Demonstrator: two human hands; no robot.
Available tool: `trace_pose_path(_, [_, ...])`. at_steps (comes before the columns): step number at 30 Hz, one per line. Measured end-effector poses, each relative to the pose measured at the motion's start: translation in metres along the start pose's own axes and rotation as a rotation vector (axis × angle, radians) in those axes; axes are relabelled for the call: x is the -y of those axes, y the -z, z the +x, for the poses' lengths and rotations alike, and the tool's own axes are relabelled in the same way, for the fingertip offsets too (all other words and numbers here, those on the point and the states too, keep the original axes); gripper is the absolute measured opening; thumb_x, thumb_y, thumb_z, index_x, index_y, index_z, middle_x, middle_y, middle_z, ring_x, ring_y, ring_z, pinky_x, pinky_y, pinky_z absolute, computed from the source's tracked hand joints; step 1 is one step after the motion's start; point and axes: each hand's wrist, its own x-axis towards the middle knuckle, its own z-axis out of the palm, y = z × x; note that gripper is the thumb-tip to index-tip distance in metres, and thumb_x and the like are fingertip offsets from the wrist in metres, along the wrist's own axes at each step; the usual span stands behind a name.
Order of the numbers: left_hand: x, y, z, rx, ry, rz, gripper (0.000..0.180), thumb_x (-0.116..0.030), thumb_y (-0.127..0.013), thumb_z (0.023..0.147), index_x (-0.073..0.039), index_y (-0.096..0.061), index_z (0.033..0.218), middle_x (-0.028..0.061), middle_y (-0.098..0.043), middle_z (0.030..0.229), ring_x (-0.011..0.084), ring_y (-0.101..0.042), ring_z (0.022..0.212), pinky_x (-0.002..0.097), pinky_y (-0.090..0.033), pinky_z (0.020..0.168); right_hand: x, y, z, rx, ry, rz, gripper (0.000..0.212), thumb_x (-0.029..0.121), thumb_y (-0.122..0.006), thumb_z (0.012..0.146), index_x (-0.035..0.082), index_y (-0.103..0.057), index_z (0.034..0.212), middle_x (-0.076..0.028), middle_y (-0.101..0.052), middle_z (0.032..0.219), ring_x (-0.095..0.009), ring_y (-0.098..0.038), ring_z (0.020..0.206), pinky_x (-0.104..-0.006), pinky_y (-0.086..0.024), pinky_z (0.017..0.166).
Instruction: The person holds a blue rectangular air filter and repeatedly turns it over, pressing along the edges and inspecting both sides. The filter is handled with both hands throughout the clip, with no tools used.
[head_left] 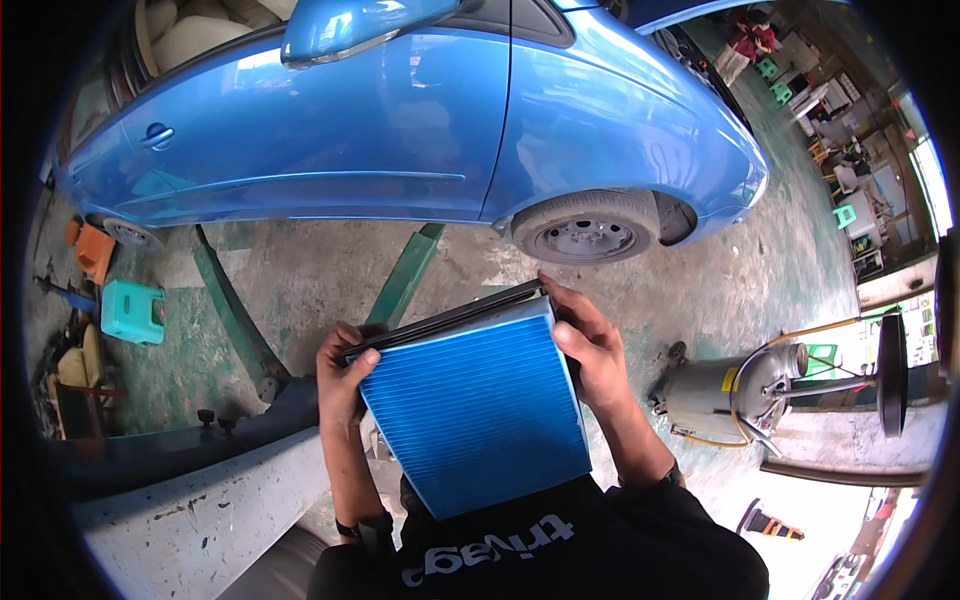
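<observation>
Between my two hands I hold a blue pleated air filter [480,410] in front of my chest, its pleats facing up toward me. A thin black frame or panel [450,312] lies along the filter's far edge, held together with it. My left hand [345,370] grips the far left corner, thumb on the blue face. At the far right corner my right hand [588,340] closes round the edge, thumb on top and fingers behind. The underside of the filter is hidden.
Ahead stands a blue car [330,130] with its front wheel [585,230] on the right. Green lift arms [405,275] reach toward it from a lift base [200,500]. A metal tank [710,395] with a hose stands right; a green stool [132,312] is left. A person [745,45] is far off.
</observation>
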Motion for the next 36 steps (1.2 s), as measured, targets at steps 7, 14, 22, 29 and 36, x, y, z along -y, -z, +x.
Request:
trace_pose_path(7, [-0.061, -0.018, 0.038, 0.541, 0.075, 0.621, 0.052, -0.034, -0.083, 0.074, -0.002, -0.063, 0.109, 0.0087, -0.067, 0.092, 0.0192, -0.065, 0.089, 0.0327, -0.052, 0.08, 0.003, -0.013, -0.01, 0.065, 0.145, 0.01, 0.041, 0.009, -0.065, 0.092, -0.002, -0.054, 0.13, -0.013, -0.06, 0.126, -0.015, -0.057, 0.108, -0.027, -0.044, 0.092])
trace_pose_path(14, [-0.086, -0.105, 0.065, 1.036, 0.229, 0.916, 0.07, -0.042, -0.078, 0.077, 0.004, -0.055, 0.125, 0.0171, -0.065, 0.105, 0.0242, -0.064, 0.097, 0.0342, -0.05, 0.086, -0.003, -0.017, -0.012, 0.052, 0.14, -0.099, 0.038, 0.007, -0.06, 0.095, -0.001, -0.052, 0.132, -0.005, -0.062, 0.108, -0.009, -0.056, 0.097, -0.0218, -0.042, 0.087])
trace_pose_path(22, [-0.074, -0.133, 0.063, 0.944, 0.186, 0.797, 0.059, -0.047, -0.077, 0.077, 0.002, -0.061, 0.106, 0.0105, -0.063, 0.089, 0.0172, -0.061, 0.083, 0.0304, -0.048, 0.071, -0.005, -0.014, -0.012, 0.014, 0.133, -0.08, 0.037, 0.009, -0.057, 0.097, -0.004, -0.051, 0.132, -0.007, -0.061, 0.113, -0.011, -0.055, 0.104, -0.0228, -0.04, 0.092])
trace_pose_path(29, [-0.07, -0.135, 0.061, 0.81, 0.326, 0.9, 0.054, -0.048, -0.075, 0.077, -0.001, -0.063, 0.102, 0.0045, -0.061, 0.083, 0.0152, -0.058, 0.08, 0.0282, -0.045, 0.07, 0.002, -0.006, 0.005, 0.066, 0.276, -0.502, 0.032, 0.011, -0.055, 0.098, -0.001, -0.054, 0.127, -0.018, -0.065, 0.115, -0.024, -0.063, 0.108, -0.0326, -0.048, 0.091])
trace_pose_path(36, [-0.076, -0.145, 0.058, 0.814, 0.385, 1.058, 0.063, -0.06, -0.064, 0.079, -0.002, -0.065, 0.103, 0.012, -0.065, 0.091, 0.0219, -0.063, 0.084, 0.0342, -0.049, 0.072, 0.016, -0.001, 0.002, 0.125, 0.113, -0.486, 0.036, 0.005, -0.057, 0.095, 0.001, -0.048, 0.129, -0.011, -0.065, 0.09, -0.017, -0.064, 0.082, -0.0289, -0.05, 0.072])
